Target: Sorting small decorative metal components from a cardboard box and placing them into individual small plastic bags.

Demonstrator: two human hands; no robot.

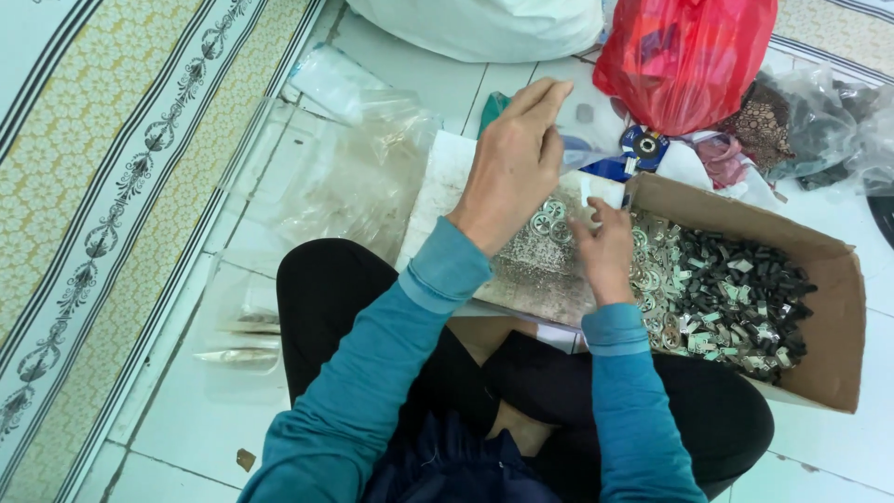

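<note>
My left hand [515, 158] is raised above a worn flat board [540, 275] that rests on my lap, fingers held together and pointing away; whether it holds anything I cannot tell. My right hand [603, 244] rests on the board's right edge, fingertips pinching a small white piece next to a few round silvery metal parts [548, 222]. Right of that hand sits a cardboard box [829, 307] filled with several small dark and silvery metal parts [726, 289].
A red plastic bag [684, 56] and a white sack [484, 28] stand behind the box, with dark and clear bags [819, 121] to the right. Clear plastic bags [345, 177] lie on the white tiled floor at left, beside a patterned yellow mat [102, 186].
</note>
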